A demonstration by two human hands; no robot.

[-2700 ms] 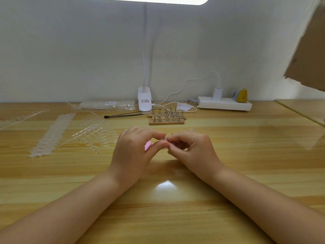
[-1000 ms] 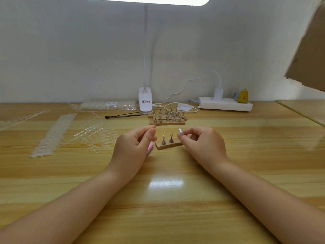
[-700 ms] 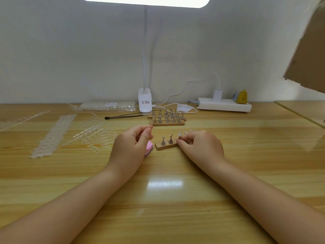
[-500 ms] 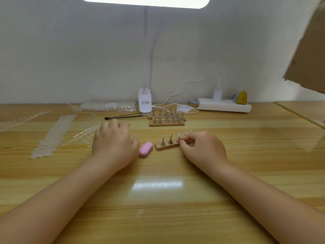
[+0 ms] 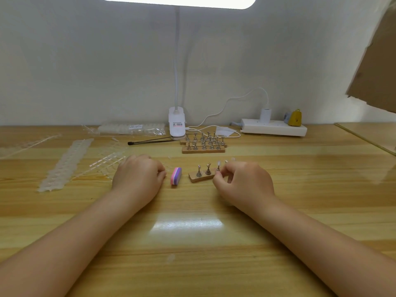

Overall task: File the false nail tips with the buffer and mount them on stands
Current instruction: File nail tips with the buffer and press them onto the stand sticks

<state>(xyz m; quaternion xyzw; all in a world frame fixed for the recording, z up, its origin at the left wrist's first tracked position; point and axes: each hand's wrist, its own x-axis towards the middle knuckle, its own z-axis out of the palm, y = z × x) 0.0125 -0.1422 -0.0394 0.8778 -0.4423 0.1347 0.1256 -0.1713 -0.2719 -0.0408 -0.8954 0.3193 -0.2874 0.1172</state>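
Observation:
A pink and purple buffer (image 5: 176, 176) lies on the wooden table between my hands. Right of it is a small wooden base (image 5: 194, 179) with two bare metal stands (image 5: 203, 170). My right hand (image 5: 244, 183) pinches a third stand (image 5: 218, 168) at the base's right end; a clear nail tip (image 5: 219, 162) sits on top of that stand. My left hand (image 5: 137, 176) rests on the table left of the buffer with its fingers curled by loose clear tips (image 5: 107, 163). Whether it holds one is hidden.
Further back stand wooden bases with several metal stands (image 5: 203, 144), a thin black tool (image 5: 150, 141), the lamp clamp (image 5: 176, 123), a power strip (image 5: 274, 127) and a packet of tips (image 5: 130, 128). Strips of clear tips (image 5: 64, 166) lie at left.
My hands came apart. The left let go of the buffer, went left to the loose tips and came back beside the buffer. The right brought the tipped stand down to the wooden base.

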